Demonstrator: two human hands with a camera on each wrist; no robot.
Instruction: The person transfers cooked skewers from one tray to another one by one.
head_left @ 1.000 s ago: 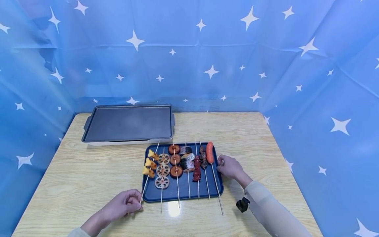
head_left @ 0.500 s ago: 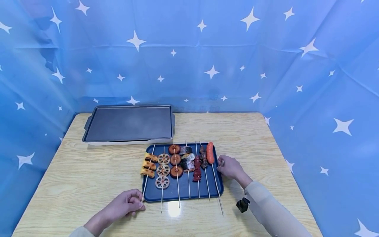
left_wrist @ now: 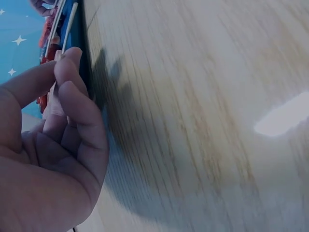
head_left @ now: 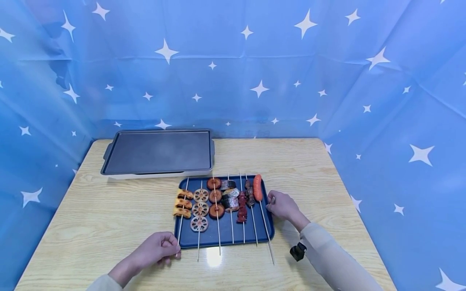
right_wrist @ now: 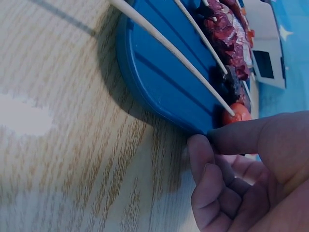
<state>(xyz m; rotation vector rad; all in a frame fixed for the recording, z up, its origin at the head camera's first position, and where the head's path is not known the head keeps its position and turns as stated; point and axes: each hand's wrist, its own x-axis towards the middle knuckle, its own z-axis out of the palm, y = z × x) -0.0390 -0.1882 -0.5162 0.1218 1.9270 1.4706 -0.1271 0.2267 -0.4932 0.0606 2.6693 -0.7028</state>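
My left hand (head_left: 156, 251) pinches the lower end of a skewer's stick between thumb and forefinger, at the front left corner of a blue tray (head_left: 225, 239). On that skewer are browned yellow pieces (head_left: 183, 203), lying along the tray's left edge. My right hand (head_left: 283, 205) holds the tray's right rim; in the right wrist view its thumb and forefinger (right_wrist: 236, 137) meet at that rim. Beside the yellow skewer lie lotus root slices (head_left: 200, 209), mushroom caps (head_left: 216, 211), dark-skinned fish-like pieces (head_left: 231, 201), red meat (head_left: 242, 208), dark meat (head_left: 250, 194) and a sausage skewer (head_left: 257, 188).
A dark flat griddle (head_left: 160, 151) on a white base stands behind the tray at the back left. Several sticks poke out past the tray's front edge. The wooden table (head_left: 91, 218) is bounded by a blue star-patterned curtain (head_left: 218, 89).
The yellow-piece skewer has swung its top to the left and turned, now lying closer to upright in view. My left hand has shifted slightly right. My right hand stays at the rim.
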